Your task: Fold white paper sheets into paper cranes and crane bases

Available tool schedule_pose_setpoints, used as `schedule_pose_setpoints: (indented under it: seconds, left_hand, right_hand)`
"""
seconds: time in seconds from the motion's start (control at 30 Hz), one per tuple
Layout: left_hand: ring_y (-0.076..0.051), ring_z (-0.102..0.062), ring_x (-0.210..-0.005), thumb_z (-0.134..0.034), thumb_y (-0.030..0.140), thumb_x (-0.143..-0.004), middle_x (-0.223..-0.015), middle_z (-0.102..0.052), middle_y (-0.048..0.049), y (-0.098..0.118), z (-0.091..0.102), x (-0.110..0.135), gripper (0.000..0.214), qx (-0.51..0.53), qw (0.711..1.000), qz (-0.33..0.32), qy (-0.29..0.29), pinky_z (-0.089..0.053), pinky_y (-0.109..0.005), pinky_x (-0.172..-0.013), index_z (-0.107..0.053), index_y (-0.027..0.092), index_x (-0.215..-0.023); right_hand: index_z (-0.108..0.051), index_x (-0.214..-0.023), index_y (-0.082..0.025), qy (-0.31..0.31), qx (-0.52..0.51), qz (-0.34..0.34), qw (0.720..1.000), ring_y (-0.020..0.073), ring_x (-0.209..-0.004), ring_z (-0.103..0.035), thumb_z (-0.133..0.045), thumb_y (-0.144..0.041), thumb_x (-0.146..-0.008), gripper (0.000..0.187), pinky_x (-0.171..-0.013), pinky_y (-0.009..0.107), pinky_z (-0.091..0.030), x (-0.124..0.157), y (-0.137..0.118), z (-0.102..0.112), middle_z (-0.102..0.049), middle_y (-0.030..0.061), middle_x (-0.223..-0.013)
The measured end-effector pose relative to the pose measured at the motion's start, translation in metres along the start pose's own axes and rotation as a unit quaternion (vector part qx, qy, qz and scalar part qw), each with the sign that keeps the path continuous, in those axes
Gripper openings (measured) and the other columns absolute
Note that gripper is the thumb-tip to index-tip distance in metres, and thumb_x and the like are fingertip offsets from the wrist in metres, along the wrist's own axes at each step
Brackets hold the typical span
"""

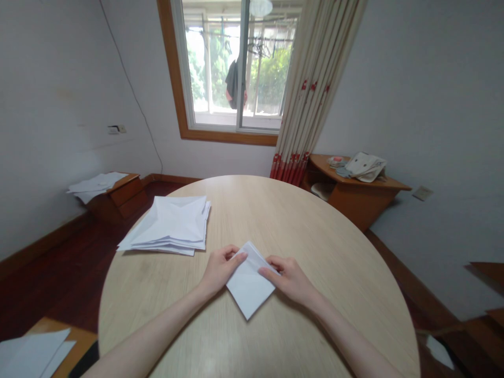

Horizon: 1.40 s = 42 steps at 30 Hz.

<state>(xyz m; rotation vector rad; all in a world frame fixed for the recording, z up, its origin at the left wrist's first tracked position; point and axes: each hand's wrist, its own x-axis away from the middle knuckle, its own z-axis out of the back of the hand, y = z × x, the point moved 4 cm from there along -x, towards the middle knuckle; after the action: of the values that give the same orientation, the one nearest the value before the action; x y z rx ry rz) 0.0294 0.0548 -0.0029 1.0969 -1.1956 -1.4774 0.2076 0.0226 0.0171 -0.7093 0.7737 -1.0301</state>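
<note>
A folded sheet of white paper (249,290) is turned like a diamond, one corner toward me, over the round wooden table (315,231). My left hand (221,268) grips its upper left edge, thumb on top and fingers curled at the far side. On the right edge, my right hand (289,275) holds it the same way, thumb lying on the paper. Several layers show along the upper right edge. To the left lies a stack of creased white paper sheets (173,220), apart from both hands.
At the back right, a wooden desk (354,181) bears a cloth bag (366,166). A low cabinet (126,194) with papers stands at the left wall. More white sheets (35,352) lie at lower left. A curtain (311,79) hangs beside the window.
</note>
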Motion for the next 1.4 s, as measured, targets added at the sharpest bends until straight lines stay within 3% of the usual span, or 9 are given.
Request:
schedule_pose_setpoints:
  seconds: [0.27,0.47,0.57,0.73,0.87,1.03,1.17,1.27,1.4]
  left_hand:
    - [-0.014,-0.050,-0.056,-0.056,0.053,-0.081,-0.060,-0.059,0.0016,0.005,0.001,0.001,0.039,-0.047,0.998,-0.044,0.013,-0.034,-0.021,-0.051,-0.064,0.016,-0.072]
    - [-0.012,-0.045,-0.052,-0.057,0.055,-0.078,-0.057,-0.053,0.0033,0.008,-0.001,0.002,0.040,-0.019,0.999,-0.021,-0.018,-0.031,-0.021,-0.048,-0.063,0.016,-0.070]
    - [-0.012,-0.045,-0.054,-0.060,0.054,-0.076,-0.058,-0.053,0.0031,0.011,-0.003,0.003,0.038,-0.002,0.999,-0.014,-0.048,-0.031,-0.021,-0.049,-0.063,0.016,-0.070]
    - [-0.012,-0.045,-0.056,-0.058,0.051,-0.078,-0.059,-0.053,0.0027,0.012,-0.006,0.006,0.038,-0.013,0.997,-0.020,-0.071,-0.031,-0.021,-0.051,-0.062,0.015,-0.068]
    - [-0.012,-0.042,-0.054,-0.054,0.055,-0.080,-0.055,-0.047,0.0039,0.009,-0.004,0.004,0.044,-0.018,0.999,-0.022,-0.041,-0.028,-0.022,-0.050,-0.056,0.016,-0.061]
    - [-0.012,-0.047,-0.058,-0.061,0.054,-0.078,-0.062,-0.055,0.0022,0.005,0.003,-0.002,0.040,0.040,0.999,-0.024,0.023,-0.033,-0.021,-0.053,-0.060,0.015,-0.071]
    - [-0.010,-0.041,-0.045,-0.064,0.061,-0.072,-0.053,-0.051,0.0053,-0.002,0.004,-0.005,0.045,0.099,0.994,0.004,0.038,-0.028,-0.019,-0.043,-0.056,0.016,-0.071]
    - [-0.010,-0.044,-0.046,-0.064,0.063,-0.070,-0.053,-0.053,0.0043,-0.004,0.004,-0.005,0.048,0.105,0.993,0.006,0.048,-0.031,-0.019,-0.043,-0.056,0.016,-0.069]
    - [-0.012,-0.050,-0.049,-0.069,0.062,-0.065,-0.055,-0.059,0.0020,-0.003,0.006,-0.004,0.048,0.102,0.992,0.011,0.072,-0.035,-0.020,-0.047,-0.054,0.016,-0.066]
  right_hand:
    - [-0.066,-0.083,-0.018,-0.054,-0.102,-0.039,0.993,0.0162,-0.065,-0.061,-0.068,-0.025,-0.073,0.012,-0.058,0.025,-0.045,0.002,0.002,-0.007,-0.068,-0.0001,-0.073]
    - [-0.059,-0.071,-0.018,-0.077,-0.164,-0.066,0.981,0.0105,-0.050,-0.045,-0.062,-0.042,-0.081,0.026,-0.047,0.021,-0.030,0.002,0.005,-0.012,-0.051,-0.0046,-0.056]
    - [-0.056,-0.067,-0.018,-0.058,-0.175,-0.077,0.980,0.0093,-0.049,-0.038,-0.061,-0.048,-0.082,0.034,-0.045,0.021,-0.025,0.001,0.007,-0.011,-0.044,-0.0056,-0.054]
    - [-0.059,-0.075,-0.017,-0.033,-0.213,-0.075,0.974,0.0100,-0.054,-0.042,-0.065,-0.048,-0.079,0.032,-0.050,0.022,-0.030,0.000,0.005,-0.010,-0.049,-0.0045,-0.060]
    - [-0.059,-0.072,-0.017,0.001,-0.210,-0.082,0.974,0.0098,-0.053,-0.043,-0.068,-0.048,-0.076,0.033,-0.050,0.022,-0.030,-0.002,0.008,-0.006,-0.050,-0.0045,-0.058]
    - [-0.059,-0.073,-0.017,0.084,-0.215,-0.105,0.967,0.0116,-0.054,-0.049,-0.070,-0.053,-0.070,0.038,-0.049,0.022,-0.032,-0.006,0.020,0.000,-0.056,-0.0022,-0.060]
    - [-0.057,-0.073,-0.018,0.113,-0.228,-0.111,0.961,0.0106,-0.050,-0.045,-0.070,-0.056,-0.069,0.040,-0.047,0.023,-0.031,-0.007,0.023,0.005,-0.053,-0.0036,-0.056]
    - [-0.057,-0.073,-0.018,0.071,-0.234,-0.102,0.964,0.0101,-0.049,-0.043,-0.070,-0.052,-0.070,0.036,-0.046,0.022,-0.030,-0.006,0.016,0.005,-0.052,-0.0045,-0.055]
    - [-0.063,-0.079,-0.017,-0.052,-0.246,-0.088,0.964,0.0129,-0.058,-0.052,-0.070,-0.044,-0.070,0.030,-0.055,0.025,-0.039,-0.004,0.003,-0.002,-0.061,0.0001,-0.066]
